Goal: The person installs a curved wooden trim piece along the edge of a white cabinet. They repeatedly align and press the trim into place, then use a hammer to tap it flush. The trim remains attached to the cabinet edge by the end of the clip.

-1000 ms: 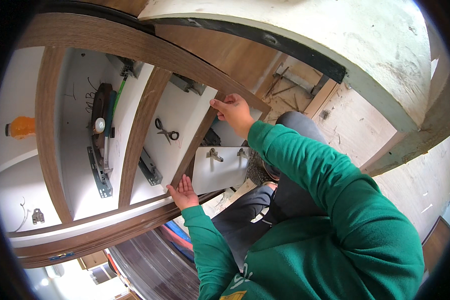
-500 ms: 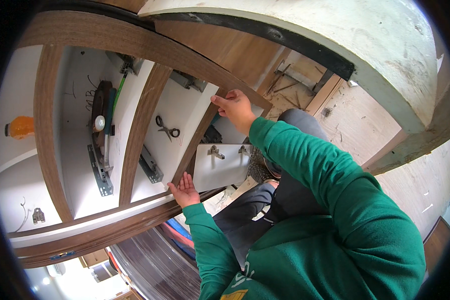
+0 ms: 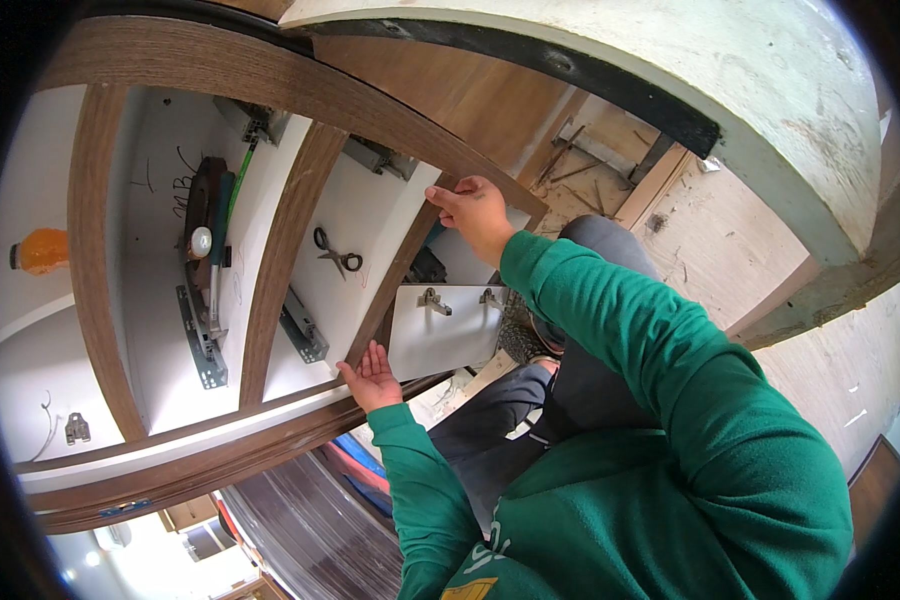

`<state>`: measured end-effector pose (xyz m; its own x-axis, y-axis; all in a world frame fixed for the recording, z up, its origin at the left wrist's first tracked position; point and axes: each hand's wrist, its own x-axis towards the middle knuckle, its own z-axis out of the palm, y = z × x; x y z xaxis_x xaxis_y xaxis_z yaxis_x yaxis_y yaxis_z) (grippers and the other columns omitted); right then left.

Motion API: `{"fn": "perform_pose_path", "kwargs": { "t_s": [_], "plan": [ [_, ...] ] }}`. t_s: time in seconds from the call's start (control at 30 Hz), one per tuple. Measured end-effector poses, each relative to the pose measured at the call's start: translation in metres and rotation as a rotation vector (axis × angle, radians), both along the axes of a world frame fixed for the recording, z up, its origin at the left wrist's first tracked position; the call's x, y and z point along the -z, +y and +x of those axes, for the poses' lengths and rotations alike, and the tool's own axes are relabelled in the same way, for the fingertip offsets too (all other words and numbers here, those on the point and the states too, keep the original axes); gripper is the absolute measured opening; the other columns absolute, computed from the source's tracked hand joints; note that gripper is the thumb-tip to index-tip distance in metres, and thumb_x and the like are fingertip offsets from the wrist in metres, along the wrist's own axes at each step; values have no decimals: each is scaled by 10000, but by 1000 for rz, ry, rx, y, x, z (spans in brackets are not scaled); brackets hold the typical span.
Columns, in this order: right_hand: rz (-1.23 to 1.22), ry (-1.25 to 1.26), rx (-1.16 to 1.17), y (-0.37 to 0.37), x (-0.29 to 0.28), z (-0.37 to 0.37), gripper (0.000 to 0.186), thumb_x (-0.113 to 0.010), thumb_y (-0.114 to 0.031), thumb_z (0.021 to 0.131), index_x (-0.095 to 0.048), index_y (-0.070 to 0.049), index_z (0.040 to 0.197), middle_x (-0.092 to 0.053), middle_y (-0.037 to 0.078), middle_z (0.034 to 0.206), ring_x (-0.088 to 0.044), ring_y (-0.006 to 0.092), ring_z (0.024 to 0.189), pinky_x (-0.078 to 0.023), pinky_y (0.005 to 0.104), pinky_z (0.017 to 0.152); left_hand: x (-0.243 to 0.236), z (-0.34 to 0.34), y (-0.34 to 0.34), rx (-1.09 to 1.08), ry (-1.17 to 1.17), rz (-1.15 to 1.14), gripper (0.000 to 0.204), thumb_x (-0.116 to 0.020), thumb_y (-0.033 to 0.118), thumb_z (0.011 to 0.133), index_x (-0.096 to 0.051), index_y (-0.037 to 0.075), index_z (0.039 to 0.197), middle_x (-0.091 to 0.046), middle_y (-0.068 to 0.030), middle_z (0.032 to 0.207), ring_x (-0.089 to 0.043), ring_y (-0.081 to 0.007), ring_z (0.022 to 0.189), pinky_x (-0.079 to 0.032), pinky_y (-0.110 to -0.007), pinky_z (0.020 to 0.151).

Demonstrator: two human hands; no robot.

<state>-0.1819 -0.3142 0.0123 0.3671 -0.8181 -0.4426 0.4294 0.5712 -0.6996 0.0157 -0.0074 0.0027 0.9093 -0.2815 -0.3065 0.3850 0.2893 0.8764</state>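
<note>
Along a brown divider [image 3: 400, 272], left hand [image 3: 373, 380] open near its foot.
Right hand [image 3: 473, 212] curled at its top, grip unclear.

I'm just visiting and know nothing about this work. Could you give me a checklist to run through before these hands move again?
1. Left hand free: ok, palm open and turned up, nothing in it.
2. Right hand free: cannot tell; it is partly curled, and something small could be hidden.
3. Both hands near the brown divider: ok, right by its upper end, left by its lower end.
4. Left hand's contact with the divider: cannot tell from this angle.
5. Scissors apart from both hands: ok, lying on a white surface left of the divider.
6. White panel with hinges firmly fixed: cannot tell.
</note>
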Motion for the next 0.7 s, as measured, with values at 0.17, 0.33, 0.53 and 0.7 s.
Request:
{"fn": "perform_pose_path", "kwargs": {
  "t_s": [0.17,0.33,0.53,0.7],
  "plan": [
    [0,19,-44,-1,-1,-3,611,-902,-266,816,-538,61,1182,-633,113,1005,-664,175,807,-589,293,715,-2,-2,-1,0,-3,5,977,-752,553,906,-299,-157,1401,-430,-297,1435,-602,-374,1261,-544,-468,1091],
    [-13,16,-1,1,-1,0,591,-900,-266,806,-539,63,1140,-638,104,905,-624,166,700,-543,301,626,-4,-6,-4,-36,-6,19,998,-743,533,922,-234,-160,1429,-401,-301,1456,-596,-386,1264,-537,-478,1100],
    [17,37,1,3,-1,-1,571,-882,-263,803,-544,44,1147,-640,97,879,-626,165,707,-544,313,624,-2,-3,-1,-34,-2,3,974,-745,534,921,-254,-148,1412,-435,-299,1428,-586,-389,1274,-525,-476,1113],
    [14,76,-1,9,-2,-9,560,-858,-256,798,-539,38,1152,-643,94,875,-625,163,705,-539,309,614,0,4,3,10,66,-45,898,-727,523,940,-304,-134,1383,-450,-299,1418,-593,-387,1259,-519,-482,1112]
  ]
}}
